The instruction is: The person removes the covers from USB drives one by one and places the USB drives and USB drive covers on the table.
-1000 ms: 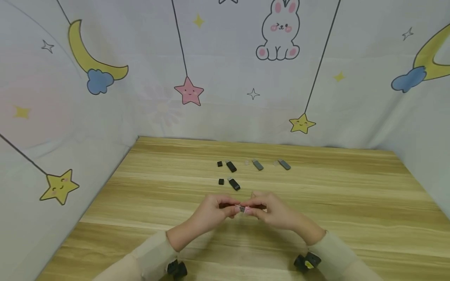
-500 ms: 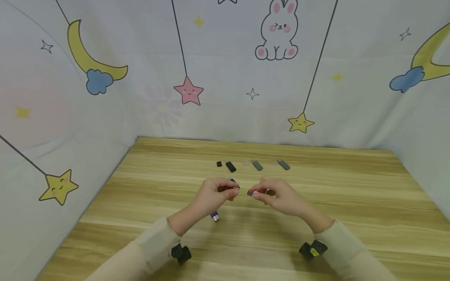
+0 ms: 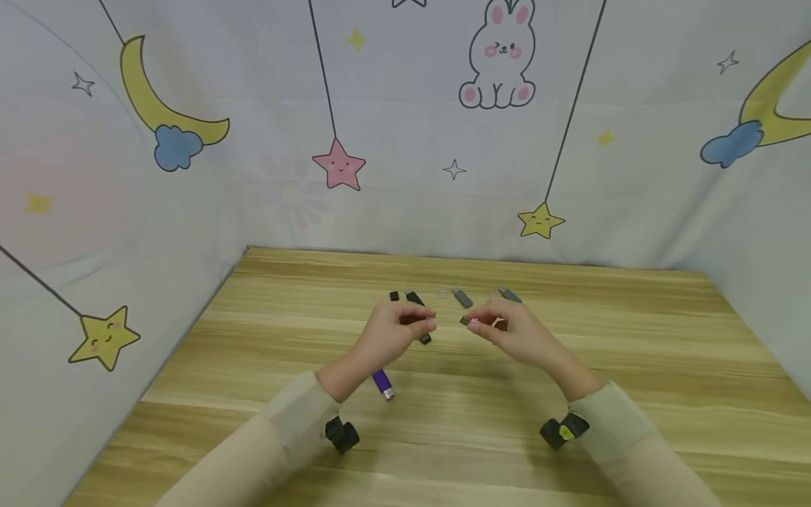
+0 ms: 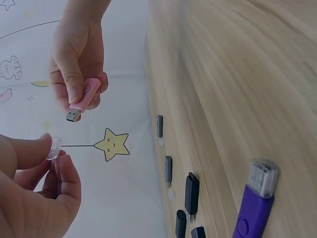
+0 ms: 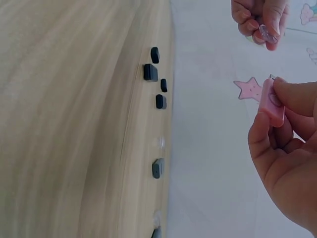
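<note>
My left hand (image 3: 391, 331) pinches a small clear cap (image 4: 55, 148) between thumb and forefinger. A pink USB stick (image 4: 88, 95) is held in my right hand (image 3: 521, 336), its metal plug bare and pointing towards the left hand. Both hands are above the table, a short gap between them; cap and stick are apart. Below the left wrist lies a purple USB stick (image 3: 382, 382), its plug end covered by what looks like a clear cap in the left wrist view. The left hand partly hides the black USB sticks (image 4: 192, 194) in the head view.
Towards the back of the wooden table (image 3: 285, 303) lie grey USB sticks (image 3: 462, 297) with clear caps (image 3: 443, 294) beside them. A black cap (image 3: 394, 296) sits left of the black sticks. A printed cloth wall (image 3: 405, 211) closes off the back and sides.
The hands were together at the pink stick; they have drawn apart, the clear cap now in the left and the stick in the right. Both have moved towards the back, uncovering the purple stick.
</note>
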Demonstrator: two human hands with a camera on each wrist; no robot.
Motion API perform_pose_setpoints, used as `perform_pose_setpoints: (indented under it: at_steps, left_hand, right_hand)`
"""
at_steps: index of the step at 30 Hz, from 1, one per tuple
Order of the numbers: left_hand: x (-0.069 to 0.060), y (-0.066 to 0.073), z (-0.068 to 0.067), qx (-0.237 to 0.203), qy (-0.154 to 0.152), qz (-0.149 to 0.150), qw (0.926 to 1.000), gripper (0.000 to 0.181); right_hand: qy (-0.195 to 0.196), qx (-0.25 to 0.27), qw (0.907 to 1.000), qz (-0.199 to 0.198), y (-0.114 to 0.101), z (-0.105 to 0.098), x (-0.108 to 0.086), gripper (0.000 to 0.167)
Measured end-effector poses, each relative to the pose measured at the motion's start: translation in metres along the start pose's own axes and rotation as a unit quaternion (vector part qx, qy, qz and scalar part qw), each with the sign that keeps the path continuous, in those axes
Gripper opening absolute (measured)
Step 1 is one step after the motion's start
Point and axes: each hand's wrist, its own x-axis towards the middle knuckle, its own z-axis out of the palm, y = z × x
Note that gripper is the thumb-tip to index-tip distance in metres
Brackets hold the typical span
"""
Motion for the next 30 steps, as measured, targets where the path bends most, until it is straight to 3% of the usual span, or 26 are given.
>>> perform_pose_setpoints:
  at_steps: [15,30]
  left_hand:
    - [0.027,0.003,0.003,-0.014,0.022,-0.032,0.9991,0.02]
    - [0.056,0.001,0.012,0.006,0.025,-0.028,0.9993,0.02]
  right_hand:
    - [0.02,0.033,0.9965,0.074,0.018,-0.005,0.017,0.031]
    - [0.035,0.047,0.9921,0.111,0.025,-0.007,0.033,0.04]
